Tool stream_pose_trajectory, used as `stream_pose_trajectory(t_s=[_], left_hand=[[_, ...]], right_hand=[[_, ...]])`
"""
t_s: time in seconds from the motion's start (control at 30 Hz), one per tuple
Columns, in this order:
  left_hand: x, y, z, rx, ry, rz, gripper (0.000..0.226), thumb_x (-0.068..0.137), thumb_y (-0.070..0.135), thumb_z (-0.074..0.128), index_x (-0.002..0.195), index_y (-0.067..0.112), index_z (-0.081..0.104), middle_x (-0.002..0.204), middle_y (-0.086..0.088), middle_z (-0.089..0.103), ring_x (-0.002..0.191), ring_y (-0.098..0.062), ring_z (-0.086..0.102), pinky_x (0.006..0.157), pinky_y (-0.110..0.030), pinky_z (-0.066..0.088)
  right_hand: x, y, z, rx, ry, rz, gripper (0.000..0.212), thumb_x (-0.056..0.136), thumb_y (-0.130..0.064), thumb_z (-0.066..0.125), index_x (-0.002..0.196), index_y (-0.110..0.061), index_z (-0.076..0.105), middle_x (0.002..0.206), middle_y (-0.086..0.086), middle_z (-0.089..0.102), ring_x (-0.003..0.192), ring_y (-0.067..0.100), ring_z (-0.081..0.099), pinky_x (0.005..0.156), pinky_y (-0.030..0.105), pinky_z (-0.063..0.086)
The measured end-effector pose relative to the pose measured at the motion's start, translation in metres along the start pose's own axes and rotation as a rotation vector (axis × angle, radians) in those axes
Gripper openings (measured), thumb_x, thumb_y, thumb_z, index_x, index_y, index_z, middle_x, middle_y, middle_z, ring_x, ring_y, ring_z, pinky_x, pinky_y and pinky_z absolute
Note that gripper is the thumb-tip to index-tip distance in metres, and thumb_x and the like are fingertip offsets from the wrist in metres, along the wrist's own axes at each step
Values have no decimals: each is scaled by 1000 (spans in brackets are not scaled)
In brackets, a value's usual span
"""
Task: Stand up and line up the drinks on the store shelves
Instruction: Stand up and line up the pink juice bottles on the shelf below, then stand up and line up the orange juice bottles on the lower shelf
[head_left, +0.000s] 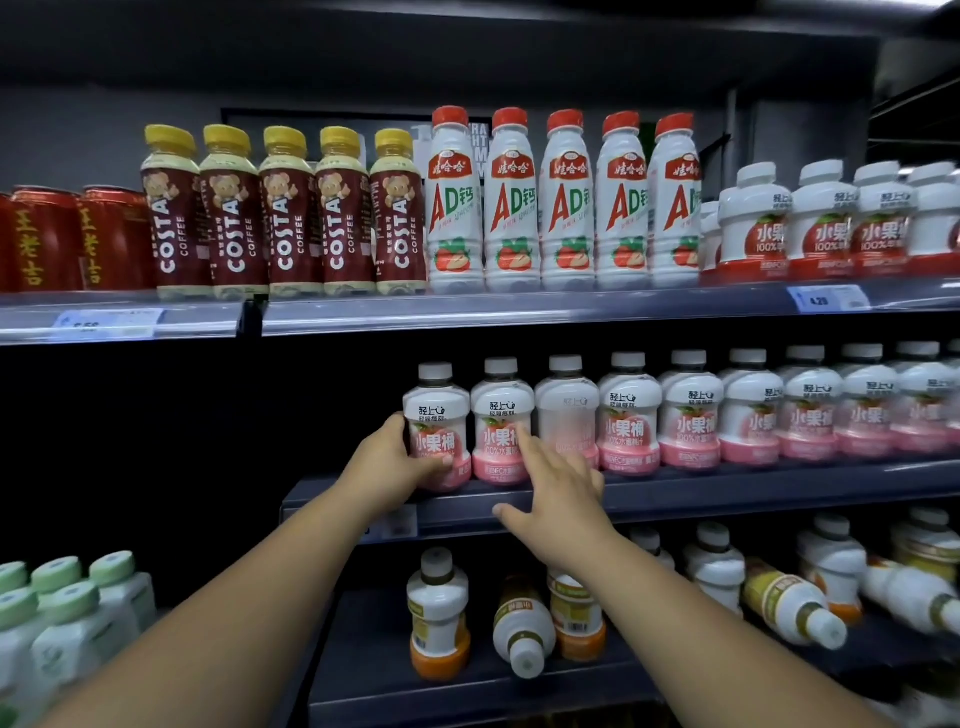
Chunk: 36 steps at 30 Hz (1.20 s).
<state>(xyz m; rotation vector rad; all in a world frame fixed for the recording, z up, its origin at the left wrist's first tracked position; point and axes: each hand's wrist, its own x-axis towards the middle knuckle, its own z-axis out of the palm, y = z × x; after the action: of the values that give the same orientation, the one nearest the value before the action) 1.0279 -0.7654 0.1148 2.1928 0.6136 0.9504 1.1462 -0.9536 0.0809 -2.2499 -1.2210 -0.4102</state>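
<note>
Middle shelf (727, 493) | left hand (389, 462) grips pink bottle (436, 410) (upright) | right hand (556, 499) outstretched

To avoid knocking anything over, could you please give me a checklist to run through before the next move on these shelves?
1. Left hand grip on the end pink bottle: ok, fingers curl round it.
2. Right hand free: ok, open, holding nothing.
3. Pink row upright: ok.
4. Third pink bottle label facing front: cannot tell, it looks faint.
5. Lower shelf bottles upright: not ok, an orange bottle lies on its side.
6. Top shelf rows upright: ok.
</note>
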Motion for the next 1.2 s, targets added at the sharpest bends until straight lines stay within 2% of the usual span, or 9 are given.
stream_pose_trajectory(t_s=[0.07, 0.2, 0.3, 0.37, 0.47, 0.57, 0.8, 1.0, 1.2], left_hand=[[-6, 4, 2, 63, 36, 10, 52, 72, 32, 86, 113, 23, 55, 107, 6, 68, 98, -13, 64, 89, -32, 51], [-22, 14, 5, 120, 130, 67, 76, 55, 57, 80, 119, 27, 52, 112, 4, 61, 101, -13, 62, 89, -39, 53], [-36, 20, 10, 212, 177, 95, 84, 61, 50, 83, 133, 33, 43, 119, 5, 54, 110, -13, 53, 94, -36, 49], [-46, 26, 17, 249, 203, 104, 92, 60, 55, 82, 139, 35, 38, 124, 4, 54, 115, -17, 54, 97, -41, 50], [-64, 34, 33, 347, 177, 53, 103, 71, 51, 82, 154, 25, 26, 148, -6, 39, 136, -26, 39, 111, -45, 39], [-83, 43, 52, 422, 172, 29, 97, 78, 50, 77, 155, 27, 24, 156, -3, 29, 142, -26, 30, 115, -42, 33], [-111, 74, 91, 423, 41, 97, 85, 82, 40, 75, 152, 29, 28, 153, -1, 34, 140, -24, 32, 113, -39, 34], [-115, 109, 131, 354, -86, 194, 81, 87, 39, 71, 153, 30, 26, 155, 1, 31, 142, -23, 29, 114, -41, 33], [-123, 139, 180, 226, -232, 300, 80, 88, 41, 70, 154, 31, 26, 157, 5, 28, 144, -18, 27, 114, -35, 31]], right_hand=[[-1, 2, -1, 32, 16, -23, 94, 89, -61, 56, 157, -41, -6, 164, -12, 16, 143, 23, 19, 116, 44, 14], [-3, 10, -7, 87, 6, -51, 89, 90, -61, 55, 157, -43, -2, 165, -11, 16, 147, 21, 16, 118, 45, 14], [-7, 18, -14, 122, -5, -68, 86, 91, -61, 55, 156, -45, 1, 164, -10, 18, 149, 20, 15, 118, 46, 16], [-12, 25, -20, 144, -15, -79, 83, 92, -60, 54, 155, -47, 2, 164, -12, 18, 149, 18, 13, 118, 46, 16], [-22, 37, -28, 150, -42, -82, 83, 93, -61, 52, 157, -41, 3, 165, -12, 13, 150, 17, 9, 119, 43, 12], [-32, 52, -34, 174, -73, -78, 83, 93, -61, 51, 158, -39, 4, 166, -11, 11, 151, 18, 8, 120, 43, 10], [-65, 90, -60, 158, -94, -35, 80, 94, -45, 54, 158, -36, 8, 165, -9, 13, 150, 18, 10, 120, 44, 12], [-96, 128, -95, 104, -49, 106, 80, 95, -49, 54, 158, -37, 7, 166, -6, 13, 150, 21, 12, 118, 45, 17], [-132, 163, -134, 75, -29, 263, 80, 96, -51, 54, 158, -39, 5, 166, -8, 8, 151, 22, 10, 119, 47, 19]])
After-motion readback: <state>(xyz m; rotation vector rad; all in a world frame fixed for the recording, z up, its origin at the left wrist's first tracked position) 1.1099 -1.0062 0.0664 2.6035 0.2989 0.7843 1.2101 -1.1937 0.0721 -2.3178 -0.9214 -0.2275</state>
